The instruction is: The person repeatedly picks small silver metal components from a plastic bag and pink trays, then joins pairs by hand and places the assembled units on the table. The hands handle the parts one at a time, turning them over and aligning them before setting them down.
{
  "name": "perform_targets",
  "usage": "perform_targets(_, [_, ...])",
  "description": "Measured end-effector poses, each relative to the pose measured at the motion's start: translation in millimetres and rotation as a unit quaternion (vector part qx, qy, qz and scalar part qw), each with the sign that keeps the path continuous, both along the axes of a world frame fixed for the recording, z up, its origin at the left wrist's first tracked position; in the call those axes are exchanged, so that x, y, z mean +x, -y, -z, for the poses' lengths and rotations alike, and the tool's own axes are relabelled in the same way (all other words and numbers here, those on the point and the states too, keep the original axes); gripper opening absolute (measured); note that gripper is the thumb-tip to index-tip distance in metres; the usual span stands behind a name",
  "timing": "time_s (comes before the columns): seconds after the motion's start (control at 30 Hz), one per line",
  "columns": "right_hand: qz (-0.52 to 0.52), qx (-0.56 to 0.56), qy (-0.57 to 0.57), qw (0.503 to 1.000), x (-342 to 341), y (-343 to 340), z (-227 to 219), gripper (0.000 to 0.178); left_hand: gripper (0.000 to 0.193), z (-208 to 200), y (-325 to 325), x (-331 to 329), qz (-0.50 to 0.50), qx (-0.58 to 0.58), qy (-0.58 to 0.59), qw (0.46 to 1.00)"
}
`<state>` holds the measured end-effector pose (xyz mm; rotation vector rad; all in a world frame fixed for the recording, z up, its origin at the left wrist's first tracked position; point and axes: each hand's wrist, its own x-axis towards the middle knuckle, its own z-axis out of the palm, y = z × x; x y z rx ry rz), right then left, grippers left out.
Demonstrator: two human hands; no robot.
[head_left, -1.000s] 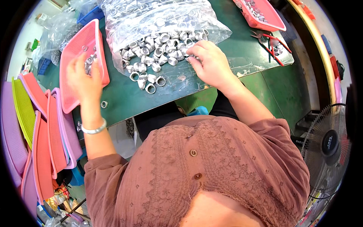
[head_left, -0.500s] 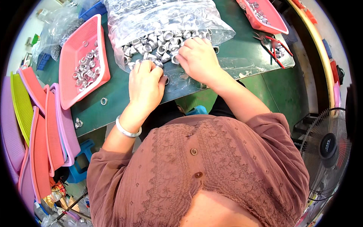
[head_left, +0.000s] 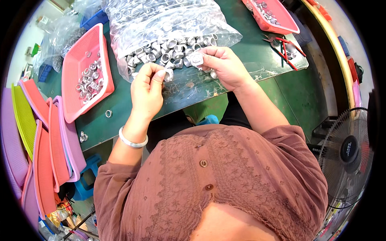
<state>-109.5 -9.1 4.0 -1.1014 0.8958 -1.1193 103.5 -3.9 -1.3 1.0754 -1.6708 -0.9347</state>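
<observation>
A heap of small silver metal rings (head_left: 169, 50) lies on a clear plastic bag (head_left: 169, 24) on the green table (head_left: 261, 60). My left hand (head_left: 146, 90) pinches one ring (head_left: 169, 74) at the heap's near edge. My right hand (head_left: 223, 66) holds another silver ring (head_left: 197, 59) between thumb and fingers, just right of the left hand. A pink tray (head_left: 74, 108) to the left holds several rings.
A second pink tray (head_left: 277, 18) sits at the far right, with red-handled pliers (head_left: 285, 46) near it. Stacked pink, purple and green trays (head_left: 36, 140) stand at my left. Loose rings (head_left: 108, 113) lie near the table edge. A floor fan (head_left: 348, 148) stands on the right.
My left hand came back from the pink tray to the heap and picked up a ring. My right hand lifted slightly, now holding a ring up.
</observation>
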Motion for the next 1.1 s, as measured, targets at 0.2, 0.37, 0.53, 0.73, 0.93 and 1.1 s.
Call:
perform_targets(0.2, [-0.032, 0.046, 0.091, 0.994, 0.9, -4.0, 4.9, 0.015, 0.011, -9.1, -1.8, -6.9, 0.128, 0.290, -0.316, 0.894])
perform_targets(0.37, [-0.038, 0.058, 0.106, 0.992, 6.7, -10.4, 3.8, 0.011, 0.014, -10.1, -7.6, -13.3, 0.147, 0.344, -0.390, 0.841])
perform_targets(0.53, [-0.044, 0.055, 0.098, 0.993, 9.7, -15.2, 0.3, 0.010, 0.019, -9.6, -8.0, -14.5, 0.143, 0.367, -0.390, 0.832])
perform_targets(0.73, [-0.057, 0.039, 0.080, 0.994, 11.8, -16.3, 1.4, 0.011, 0.020, -10.7, -7.3, -13.9, 0.154, 0.391, -0.407, 0.811])
perform_targets(0.93, [-0.066, 0.029, 0.054, 0.996, 6.0, -13.8, 7.9, 0.015, 0.021, -15.3, -8.1, -14.1, 0.143, 0.402, -0.429, 0.796])
perform_targets(1.1, [-0.052, 0.014, 0.034, 0.998, 3.9, -14.6, 6.8, 0.015, 0.017, -10.4, -11.0, -16.9, 0.119, 0.362, -0.376, 0.845])
